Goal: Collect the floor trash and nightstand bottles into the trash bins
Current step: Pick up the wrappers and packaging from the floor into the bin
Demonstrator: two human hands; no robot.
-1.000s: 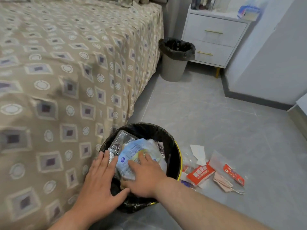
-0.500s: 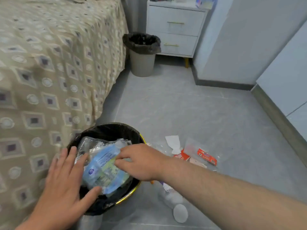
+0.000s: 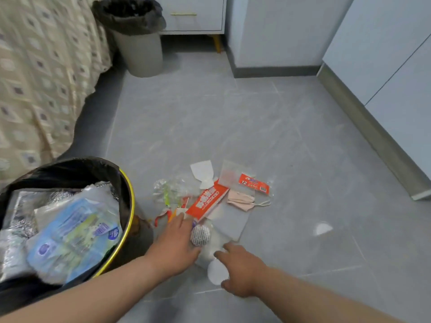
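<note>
On the grey floor (image 3: 268,117), seen from the head camera, a heap of floor trash (image 3: 210,199) lies just right of the near bin (image 3: 127,194), which has a black liner and yellow rim. The heap holds an orange box (image 3: 206,201), a clear bag with a red label (image 3: 247,183), a pink mask (image 3: 240,199) and white paper (image 3: 201,171). The left hand (image 3: 178,238) reaches into the heap, fingers straight and grasping nothing, beside a round patterned piece (image 3: 200,234). The right hand (image 3: 241,269) hovers with loosely bent fingers, holding nothing, by a white disc (image 3: 218,272). A blue packet (image 3: 74,236) tops the near bin. A grey far bin (image 3: 140,52) stands between the bed (image 3: 35,78) and the nightstand (image 3: 193,17).
</note>
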